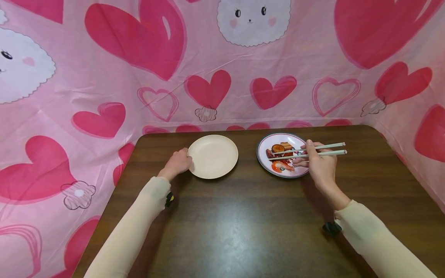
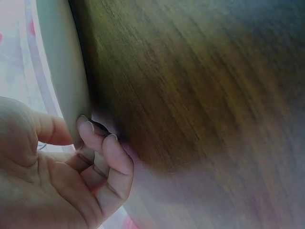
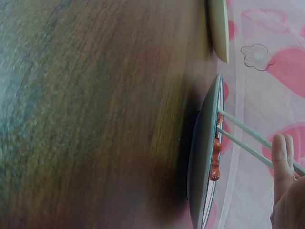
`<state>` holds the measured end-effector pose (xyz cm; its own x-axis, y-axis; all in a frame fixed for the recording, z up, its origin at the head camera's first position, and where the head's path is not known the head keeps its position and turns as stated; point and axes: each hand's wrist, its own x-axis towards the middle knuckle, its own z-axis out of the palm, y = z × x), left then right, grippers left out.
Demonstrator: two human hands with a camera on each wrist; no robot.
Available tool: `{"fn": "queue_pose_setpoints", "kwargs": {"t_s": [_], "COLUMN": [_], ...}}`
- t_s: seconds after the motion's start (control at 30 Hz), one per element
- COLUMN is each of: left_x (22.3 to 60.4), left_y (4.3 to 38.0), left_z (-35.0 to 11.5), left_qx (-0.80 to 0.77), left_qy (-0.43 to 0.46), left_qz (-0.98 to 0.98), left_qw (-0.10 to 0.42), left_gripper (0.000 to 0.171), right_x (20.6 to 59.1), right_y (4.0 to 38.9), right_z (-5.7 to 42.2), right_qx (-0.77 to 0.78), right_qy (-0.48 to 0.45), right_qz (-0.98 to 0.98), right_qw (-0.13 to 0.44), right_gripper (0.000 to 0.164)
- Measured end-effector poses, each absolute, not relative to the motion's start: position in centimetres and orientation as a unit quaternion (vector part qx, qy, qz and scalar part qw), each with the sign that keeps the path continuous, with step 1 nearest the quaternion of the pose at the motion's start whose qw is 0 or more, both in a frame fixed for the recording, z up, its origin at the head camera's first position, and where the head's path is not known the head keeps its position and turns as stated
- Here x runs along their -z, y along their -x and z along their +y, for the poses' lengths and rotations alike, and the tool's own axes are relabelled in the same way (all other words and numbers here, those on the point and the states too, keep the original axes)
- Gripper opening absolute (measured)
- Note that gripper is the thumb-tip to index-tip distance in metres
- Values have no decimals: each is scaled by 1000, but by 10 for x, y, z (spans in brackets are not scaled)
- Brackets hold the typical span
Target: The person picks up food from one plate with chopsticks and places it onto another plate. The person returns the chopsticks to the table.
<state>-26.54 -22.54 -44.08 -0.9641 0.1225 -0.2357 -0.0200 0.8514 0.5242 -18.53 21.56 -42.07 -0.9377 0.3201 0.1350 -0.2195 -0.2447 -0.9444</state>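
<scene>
My left hand (image 1: 178, 163) pinches the left rim of a plain cream plate (image 1: 213, 156); in the left wrist view the thumb lies on one side of the rim and curled fingers (image 2: 116, 160) on the other. My right hand (image 1: 320, 164) holds a pair of pale chopsticks (image 1: 328, 150) over a white plate with a dark rim (image 1: 269, 169). The chopstick tips reach the food on it: a shrimp (image 1: 281, 166), a round brown slice (image 1: 278, 148) and reddish-brown pieces. Whether the tips grip a piece, I cannot tell.
Both plates stand near the back edge of a dark wooden table (image 1: 229, 224), with a gap between them. A pink cloth with hearts (image 1: 208, 88) hangs behind the table and along its sides. Each wrist wears a small dark device (image 1: 332, 228).
</scene>
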Motion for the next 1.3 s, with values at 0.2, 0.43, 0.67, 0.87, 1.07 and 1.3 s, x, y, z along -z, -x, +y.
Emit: {"fn": "queue_pose_setpoints", "kwargs": {"t_s": [0.2, 0.43, 0.67, 0.87, 1.07, 1.3], "left_x": [441, 441, 441, 441, 441, 441], "left_y": [266, 267, 266, 267, 267, 267], "left_z": [-225, -224, -224, -225, -224, -224], "left_qx": [-268, -264, -266, -268, -267, -266], "left_qy": [-26, -28, -30, -27, -26, -29], "left_qz": [954, 956, 956, 954, 955, 955], "left_qw": [130, 122, 123, 130, 125, 129], "left_gripper": [34, 27, 27, 31, 32, 32], "right_x": [423, 422, 424, 426, 426, 426], "right_y": [187, 188, 188, 191, 192, 190], "right_z": [216, 218, 220, 219, 219, 218], "right_qx": [-785, -779, -775, -775, -775, -783], "right_qy": [41, 44, 48, 45, 44, 59], "right_qz": [-592, -602, -608, -606, -602, -591], "right_qw": [176, 171, 166, 177, 185, 184], "right_gripper": [45, 46, 47, 46, 43, 42]}}
